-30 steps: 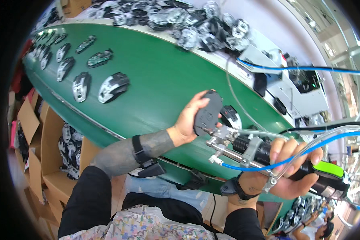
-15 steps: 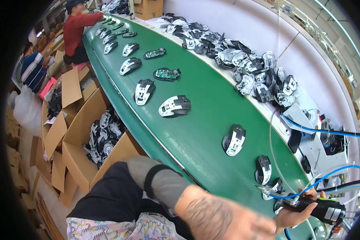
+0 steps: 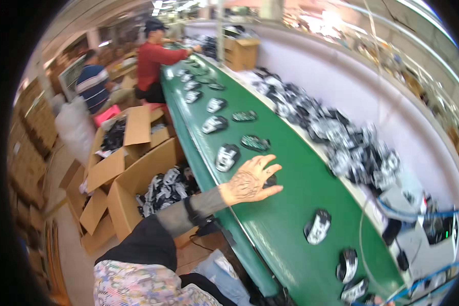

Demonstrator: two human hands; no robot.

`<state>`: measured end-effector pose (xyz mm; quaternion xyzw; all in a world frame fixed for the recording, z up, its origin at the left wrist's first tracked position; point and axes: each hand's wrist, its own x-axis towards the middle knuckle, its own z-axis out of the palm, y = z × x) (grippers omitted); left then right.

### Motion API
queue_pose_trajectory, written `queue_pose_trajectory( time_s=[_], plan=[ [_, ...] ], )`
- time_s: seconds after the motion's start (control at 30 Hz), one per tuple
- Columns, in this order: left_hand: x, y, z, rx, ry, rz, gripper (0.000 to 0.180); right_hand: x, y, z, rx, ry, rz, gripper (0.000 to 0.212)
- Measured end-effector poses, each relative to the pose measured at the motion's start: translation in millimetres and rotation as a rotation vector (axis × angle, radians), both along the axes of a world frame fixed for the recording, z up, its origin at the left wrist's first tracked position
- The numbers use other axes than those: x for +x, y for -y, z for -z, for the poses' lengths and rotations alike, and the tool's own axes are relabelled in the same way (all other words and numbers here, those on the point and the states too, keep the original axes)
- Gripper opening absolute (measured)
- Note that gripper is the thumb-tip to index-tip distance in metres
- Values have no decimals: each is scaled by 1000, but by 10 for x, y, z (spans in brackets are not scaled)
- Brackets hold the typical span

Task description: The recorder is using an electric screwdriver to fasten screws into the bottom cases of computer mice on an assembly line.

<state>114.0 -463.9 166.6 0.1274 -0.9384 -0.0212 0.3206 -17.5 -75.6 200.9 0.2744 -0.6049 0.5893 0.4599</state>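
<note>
Left hand (image 3: 247, 182), head view: moved since the earlier frame from the lower edge up over the green belt (image 3: 290, 209); fingers spread wide.
Dark mouse part (image 3: 272, 180): on the belt, mostly hidden behind the left hand; cannot tell whether touched.
Black-and-white mouse (image 3: 227, 157): just beyond the left hand, near a circuit board (image 3: 255, 143).
Right hand (image 3: 379, 301): dropped to the lower edge, nearly cut off; cannot tell finger state.

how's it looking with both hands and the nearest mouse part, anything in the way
Left hand open, spread over green belt. Right hand barely in frame, grip unclear. Dark mouse part largely hidden behind left hand; no other obstruction visible.
</note>
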Motion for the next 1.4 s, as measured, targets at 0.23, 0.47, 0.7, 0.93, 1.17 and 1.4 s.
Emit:
queue_pose_trajectory(
  time_s=[0.23,0.47,0.7,0.93,1.17,1.4],
  plan=[
    [-17,488,380,63,264,-15,69,-15,44,0,-119,48,-19,41],
    [-369,1790,-74,162,347,-42,76,-184,112,33,-122,74,-48,43],
    [-622,1891,25,264,742,-24,94,-72,39,55,-133,109,-147,47],
    [-537,1826,-78,191,945,-143,91,-79,15,54,-93,118,-176,45],
    [-576,1614,193,296,664,39,78,-66,-97,123,90,202,57,28],
    [-547,1165,393,347,485,-58,80,-354,-674,771,537,54,483,21]
  ],
)
